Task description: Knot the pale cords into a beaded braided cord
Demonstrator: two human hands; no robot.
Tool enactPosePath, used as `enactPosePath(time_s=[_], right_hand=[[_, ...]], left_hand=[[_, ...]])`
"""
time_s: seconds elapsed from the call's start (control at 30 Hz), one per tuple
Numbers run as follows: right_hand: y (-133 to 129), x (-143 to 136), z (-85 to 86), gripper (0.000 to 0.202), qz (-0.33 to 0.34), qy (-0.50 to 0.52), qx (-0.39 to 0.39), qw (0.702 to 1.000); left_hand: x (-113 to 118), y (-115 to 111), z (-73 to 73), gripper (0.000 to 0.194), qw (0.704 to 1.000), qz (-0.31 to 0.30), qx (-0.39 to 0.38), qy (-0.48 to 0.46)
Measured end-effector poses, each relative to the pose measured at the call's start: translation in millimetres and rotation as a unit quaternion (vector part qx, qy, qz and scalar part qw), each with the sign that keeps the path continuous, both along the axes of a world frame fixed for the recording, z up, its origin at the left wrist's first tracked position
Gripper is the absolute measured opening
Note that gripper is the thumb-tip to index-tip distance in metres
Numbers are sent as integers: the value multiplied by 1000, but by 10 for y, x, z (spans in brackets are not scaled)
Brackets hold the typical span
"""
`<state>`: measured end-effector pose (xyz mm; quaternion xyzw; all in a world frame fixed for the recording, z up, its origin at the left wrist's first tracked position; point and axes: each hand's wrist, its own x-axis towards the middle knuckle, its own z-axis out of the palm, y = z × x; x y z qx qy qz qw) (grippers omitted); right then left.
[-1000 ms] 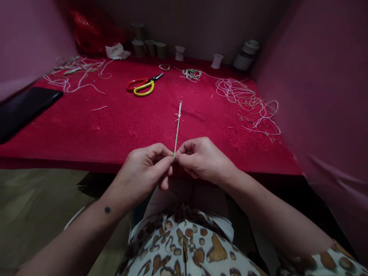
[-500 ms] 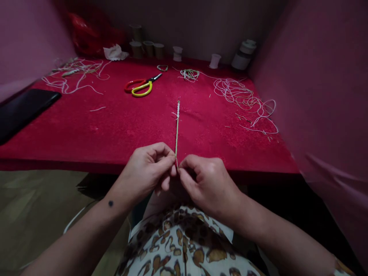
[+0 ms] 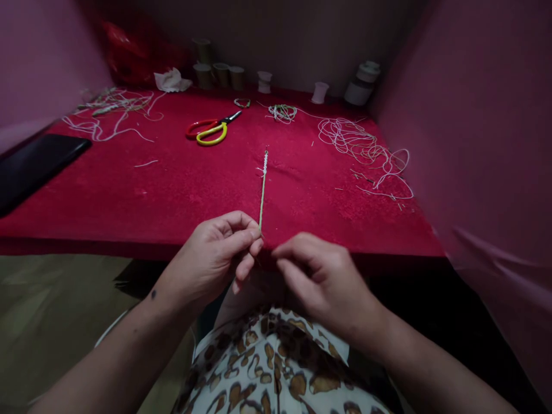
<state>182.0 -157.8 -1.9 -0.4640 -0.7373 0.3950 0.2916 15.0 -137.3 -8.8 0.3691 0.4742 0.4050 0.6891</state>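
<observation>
A thin braided cord [image 3: 263, 192], white and knotted at its far end and pale green nearer me, runs straight across the red cloth toward the table's front edge. The near end of this cord is pinched between the thumb and forefinger of my left hand [image 3: 228, 244]. My right hand [image 3: 321, 276] hovers just right of it, thumb and forefinger a little apart and slightly blurred, with no thread visible between them. A fine thread end shows faintly below my left fingertips.
Scissors [image 3: 211, 132] with red and yellow handles lie beyond my left hand. A black phone [image 3: 41, 167] and tangled threads [image 3: 125, 106] are at left. Loose white thread [image 3: 357, 141] lies at right. Spools [image 3: 264, 82] and a white-capped bottle [image 3: 362, 83] stand behind.
My right hand has moved right, away from my left hand, and its pinch on the thread end has opened. My left hand still pinches the cord, slightly further left.
</observation>
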Motion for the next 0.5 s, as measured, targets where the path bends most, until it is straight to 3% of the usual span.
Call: enactPosePath(time_s=[0.07,0.13,0.2,0.3,0.5], right_hand=[[102,-11,84,21,-67,81,-85,991],[210,-54,115,25,-44,151,-226,961],[304,-111,97,18,7,197,-315,928],[395,-184,46,5,33,197,-348,916],[468,-222,21,7,22,131,-323,937]], left_hand=[[-16,10,2,12,1000,-11,9,-1],[-32,20,-6,12,999,-26,21,-2],[-48,26,-16,14,999,-39,27,1],[-70,22,-29,15,998,-45,31,10],[-102,3,-50,16,998,-47,30,21]])
